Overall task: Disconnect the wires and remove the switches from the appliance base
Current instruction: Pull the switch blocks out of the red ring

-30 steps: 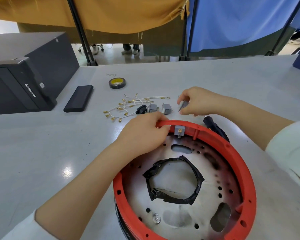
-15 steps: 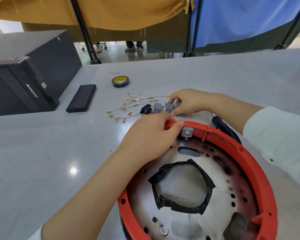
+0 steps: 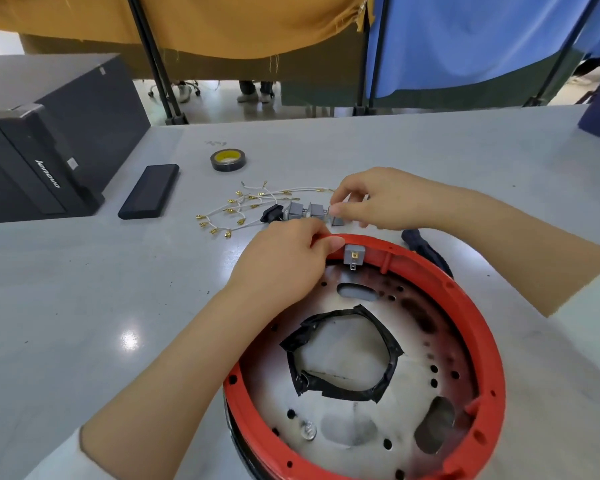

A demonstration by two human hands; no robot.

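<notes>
A round appliance base with a red rim (image 3: 478, 317) lies in front of me, its white inner plate showing holes and a torn ring of black tape (image 3: 343, 355). One grey switch (image 3: 354, 255) sits in the rim's far wall. My left hand (image 3: 284, 261) grips the rim just left of that switch. Beyond the rim, my right hand (image 3: 381, 199) pinches a grey switch (image 3: 338, 216) down at the table, beside two more grey switches (image 3: 303, 210) and a black part (image 3: 271, 213). A loose bunch of white wires (image 3: 253, 207) with brass terminals lies left of them.
A black-handled screwdriver (image 3: 426, 249) lies behind the rim on the right. A tape roll (image 3: 228, 160), a flat black case (image 3: 149, 195) and a black computer tower (image 3: 45, 133) stand on the grey table's far left. Curtains on stands hang behind the table.
My right hand carried a grey switch leftward from above the rim down to the row of switches on the table. My left hand stayed on the rim.
</notes>
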